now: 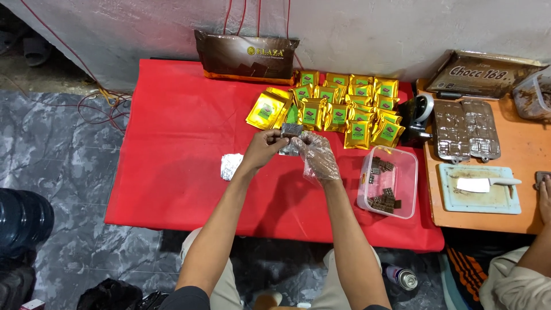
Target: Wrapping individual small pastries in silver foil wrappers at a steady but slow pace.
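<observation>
My left hand (pixel 262 150) and my right hand (pixel 317 155), which wears a clear plastic glove, meet above a red table (pixel 178 143). Between their fingertips they hold a small dark chocolate piece (pixel 291 130) partly wrapped in silver foil. A folded piece of foil (pixel 231 165) lies on the red cloth just left of my left wrist. A clear plastic tub (pixel 389 181) with several dark chocolate pieces stands to the right of my right hand.
Several gold-and-green pouches (pixel 344 109) lie behind my hands, with a large brown bag (pixel 247 57) against the wall. On the orange table (pixel 516 143) at right are a silvery mould, a cutting board with a knife (pixel 487 184), and another person's hand (pixel 544 198).
</observation>
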